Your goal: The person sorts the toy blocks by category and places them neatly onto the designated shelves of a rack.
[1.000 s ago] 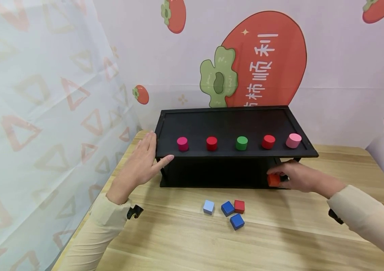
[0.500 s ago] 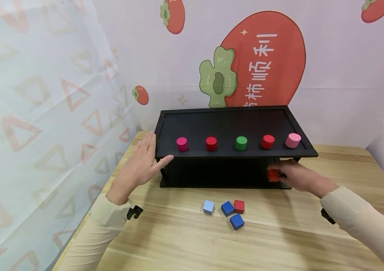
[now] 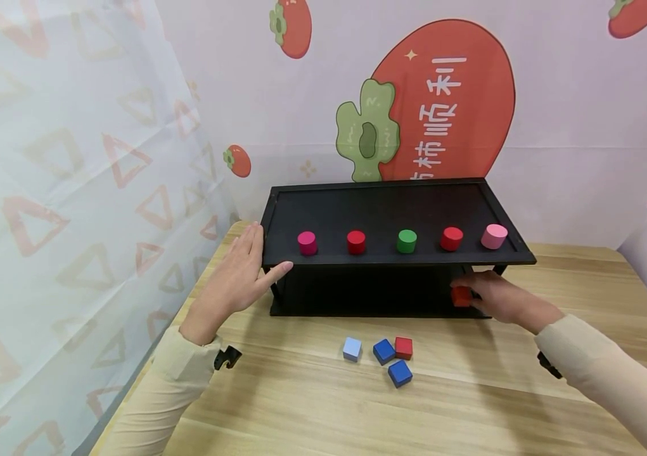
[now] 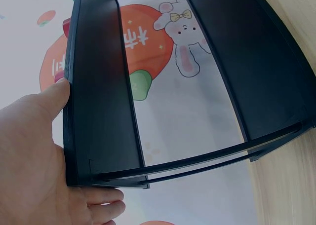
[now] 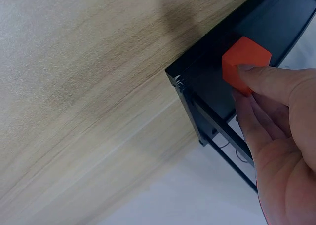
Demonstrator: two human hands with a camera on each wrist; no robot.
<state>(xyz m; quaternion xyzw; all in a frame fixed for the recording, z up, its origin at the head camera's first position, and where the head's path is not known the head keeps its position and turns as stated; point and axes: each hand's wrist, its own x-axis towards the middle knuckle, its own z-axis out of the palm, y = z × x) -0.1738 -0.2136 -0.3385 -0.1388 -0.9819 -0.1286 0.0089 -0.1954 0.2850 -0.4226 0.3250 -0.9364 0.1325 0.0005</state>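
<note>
A black two-tier shelf [image 3: 380, 209] stands at the back of the table. My left hand [image 3: 237, 269] rests against its left end, fingers straight along the side and thumb stretched along the front edge; in the left wrist view the hand [image 4: 39, 156] lies at the shelf's corner. Within the right end of the lower tier, my right hand [image 3: 502, 297] pinches an orange-red block [image 3: 461, 296] between thumb and fingers. The right wrist view has this block [image 5: 244, 59] low over the black lower board [image 5: 210, 69], with the thumb on its near side.
Along the upper tier's front stand several cylinders, among them a green one [image 3: 407, 241] and a pink one [image 3: 494, 236]. On the wooden table [image 3: 323, 411] before the shelf lie a light blue cube [image 3: 352, 349], a red cube [image 3: 403, 348] and two blue cubes [image 3: 400, 373].
My right hand has moved slightly left and farther into the lower tier with the orange-red block. The left hand has stayed on the shelf's left end.
</note>
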